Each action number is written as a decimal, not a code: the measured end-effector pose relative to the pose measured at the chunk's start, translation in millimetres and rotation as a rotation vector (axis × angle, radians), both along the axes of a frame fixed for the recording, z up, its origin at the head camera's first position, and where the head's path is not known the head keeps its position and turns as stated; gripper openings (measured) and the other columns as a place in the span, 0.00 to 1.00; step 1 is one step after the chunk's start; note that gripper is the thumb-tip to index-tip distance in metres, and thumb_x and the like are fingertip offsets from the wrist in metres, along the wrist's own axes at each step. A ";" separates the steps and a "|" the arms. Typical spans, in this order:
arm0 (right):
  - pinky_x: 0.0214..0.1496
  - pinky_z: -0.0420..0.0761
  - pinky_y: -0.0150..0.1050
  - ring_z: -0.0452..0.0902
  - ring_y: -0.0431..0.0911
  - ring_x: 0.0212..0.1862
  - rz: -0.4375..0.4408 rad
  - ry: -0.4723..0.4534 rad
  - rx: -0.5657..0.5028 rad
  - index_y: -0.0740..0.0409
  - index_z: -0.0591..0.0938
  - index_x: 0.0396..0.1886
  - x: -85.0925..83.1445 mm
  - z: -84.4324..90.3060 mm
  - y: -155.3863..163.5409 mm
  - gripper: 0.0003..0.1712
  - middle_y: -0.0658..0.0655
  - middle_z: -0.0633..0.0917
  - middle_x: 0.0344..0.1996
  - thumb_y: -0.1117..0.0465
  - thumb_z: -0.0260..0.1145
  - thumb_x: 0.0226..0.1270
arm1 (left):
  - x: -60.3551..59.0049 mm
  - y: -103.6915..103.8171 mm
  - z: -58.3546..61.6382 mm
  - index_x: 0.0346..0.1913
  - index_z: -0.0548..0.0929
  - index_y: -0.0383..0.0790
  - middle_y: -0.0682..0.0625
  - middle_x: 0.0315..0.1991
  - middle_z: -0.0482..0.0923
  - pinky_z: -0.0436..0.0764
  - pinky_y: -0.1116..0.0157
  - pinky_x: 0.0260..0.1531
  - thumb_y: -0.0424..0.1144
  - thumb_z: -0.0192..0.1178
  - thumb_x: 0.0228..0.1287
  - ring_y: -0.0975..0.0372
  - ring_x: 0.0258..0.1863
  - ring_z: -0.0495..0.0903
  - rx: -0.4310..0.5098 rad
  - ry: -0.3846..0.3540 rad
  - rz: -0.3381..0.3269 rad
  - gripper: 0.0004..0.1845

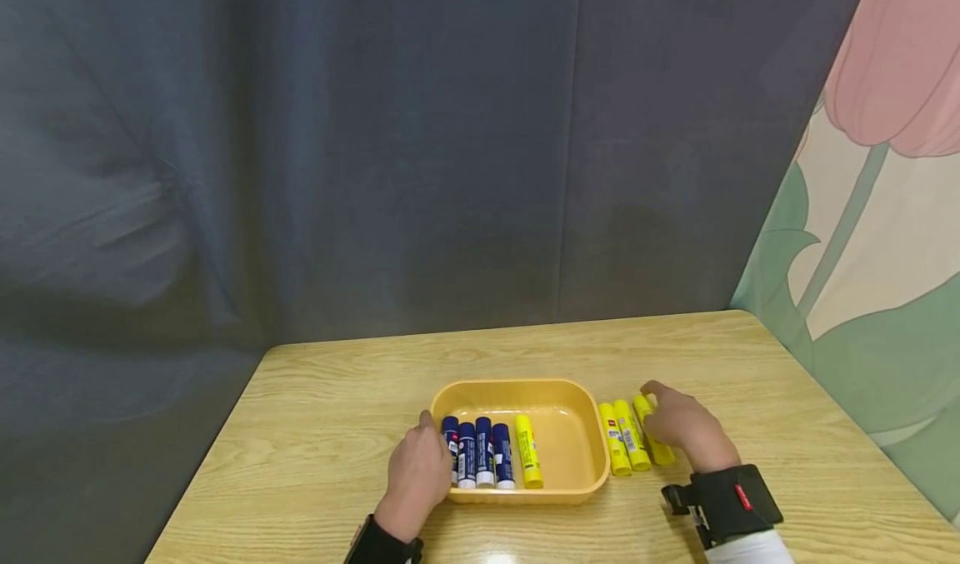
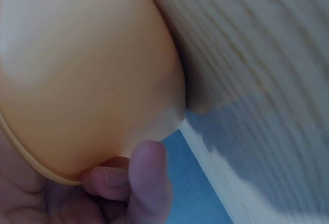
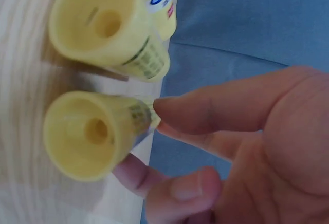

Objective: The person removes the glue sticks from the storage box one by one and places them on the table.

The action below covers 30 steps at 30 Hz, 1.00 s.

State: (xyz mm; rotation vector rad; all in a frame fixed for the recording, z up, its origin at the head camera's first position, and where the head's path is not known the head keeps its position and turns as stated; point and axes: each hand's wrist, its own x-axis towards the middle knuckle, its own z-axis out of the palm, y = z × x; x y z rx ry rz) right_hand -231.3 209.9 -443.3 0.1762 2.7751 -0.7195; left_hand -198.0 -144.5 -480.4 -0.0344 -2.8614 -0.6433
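Note:
An orange tray (image 1: 570, 464) sits on the wooden table (image 1: 337, 397) and holds several blue glue sticks (image 1: 476, 451) and one yellow glue stick (image 1: 528, 451), side by side. My left hand (image 1: 416, 472) grips the tray's front left rim (image 2: 31, 157), fingers (image 2: 149, 178) curled at its edge. To the right of the tray lie three yellow glue sticks (image 1: 622, 439). My right hand (image 1: 678, 422) pinches the rightmost one (image 3: 90, 134), with fingertips (image 3: 205, 111) on its barrel. A neighbouring stick (image 3: 103, 23) lies beside it.
A dark blue curtain (image 1: 375, 172) hangs behind the table. A flowered panel (image 1: 885, 214) stands along the right side. The table's far edge runs just behind the tray, and bare wood lies left and right of the hands.

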 end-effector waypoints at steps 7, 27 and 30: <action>0.41 0.76 0.52 0.74 0.58 0.42 0.011 0.001 0.004 0.68 0.69 0.66 2.3 3.2 -4.9 0.30 0.78 0.75 0.56 0.66 0.58 0.65 | -0.4 -0.2 0.1 0.62 0.69 0.17 0.31 0.37 0.82 0.83 0.52 0.29 0.34 0.51 0.72 0.44 0.33 0.85 -0.002 -0.017 0.002 0.24; 0.40 0.80 0.54 0.78 0.58 0.41 -0.040 0.094 0.012 0.72 0.67 0.67 10.3 20.0 -14.7 0.30 0.77 0.79 0.52 0.61 0.59 0.69 | 0.5 -1.0 1.6 0.57 0.71 0.19 0.34 0.32 0.81 0.82 0.53 0.25 0.34 0.52 0.72 0.46 0.29 0.85 -0.015 -0.011 0.016 0.20; 0.33 0.78 0.48 0.78 0.55 0.35 -0.054 0.182 0.026 0.71 0.70 0.63 15.7 26.4 -18.8 0.27 0.71 0.83 0.43 0.60 0.60 0.69 | 0.7 0.8 1.9 0.59 0.70 0.18 0.33 0.34 0.81 0.82 0.54 0.25 0.34 0.51 0.72 0.47 0.30 0.85 -0.012 -0.023 0.009 0.21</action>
